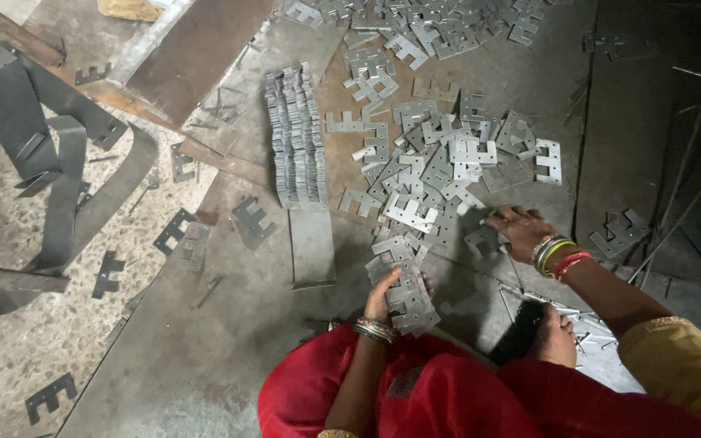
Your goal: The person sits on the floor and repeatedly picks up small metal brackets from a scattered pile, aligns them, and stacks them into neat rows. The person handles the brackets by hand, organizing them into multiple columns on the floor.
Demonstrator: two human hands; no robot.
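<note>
My left hand (pixel 379 302) grips a fanned stack of flat, grey, comb-shaped metal plates (pixel 406 292), held just above the floor in front of my red garment. My right hand (pixel 519 229), with coloured bangles at the wrist, reaches forward and rests its fingers on a loose plate (pixel 480 241) at the near edge of a scattered heap of the same plates (pixel 440 162). Whether the fingers have closed around that plate cannot be told.
A long, tidy row of plates stacked on edge (pixel 294 138) lies left of the heap on a metal sheet (pixel 229 324). Bent steel strips (pixel 58 186) and dark cut-out scraps (pixel 107 274) litter the floor at left. Thin rods (pixel 683 203) lie at right.
</note>
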